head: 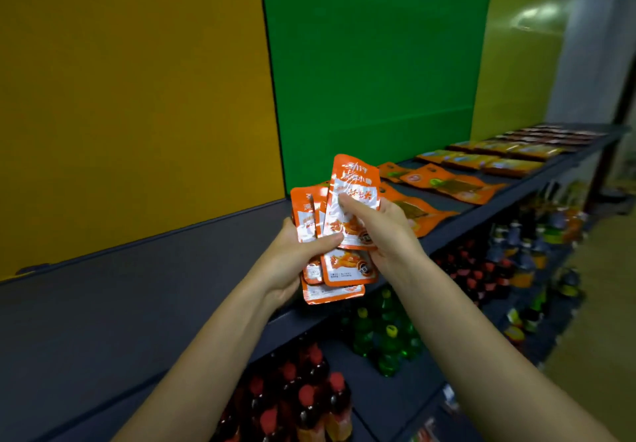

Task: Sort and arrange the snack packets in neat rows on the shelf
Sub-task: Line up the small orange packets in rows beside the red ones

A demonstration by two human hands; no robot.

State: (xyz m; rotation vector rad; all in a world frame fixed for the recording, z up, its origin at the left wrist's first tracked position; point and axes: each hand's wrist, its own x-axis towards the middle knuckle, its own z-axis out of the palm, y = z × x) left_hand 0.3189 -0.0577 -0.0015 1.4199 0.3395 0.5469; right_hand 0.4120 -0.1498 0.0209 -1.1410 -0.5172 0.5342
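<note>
The left grip (296, 256) is curled round a fanned bunch of orange snack packets (344, 271), with the fingers behind them and the thumb laid across their fronts. The right grip (382, 225) pinches the front packet (352, 180) of that bunch, its thumb pressed on the printed face and its fingers tucked behind. This packet stands higher than the others, nearly upright and tilted a little to the right. How many packets the bunch holds I cannot tell (at least four edges show). Both grips are held over the front edge of the dark shelf (137, 290).

On the shelf just right of the hands lie a few loose orange packets (451, 185), flat and skewed, some overlapping. Farther right, rows of orange packets (481, 163) lie side by side. Beyond them are rows of darker packets (550, 133), too blurred to read.

Behind the shelf stand a yellow panel (137, 97) and a green panel (371, 63). Below it stand red-capped bottles (309, 397) and green bottles (385, 338).
</note>
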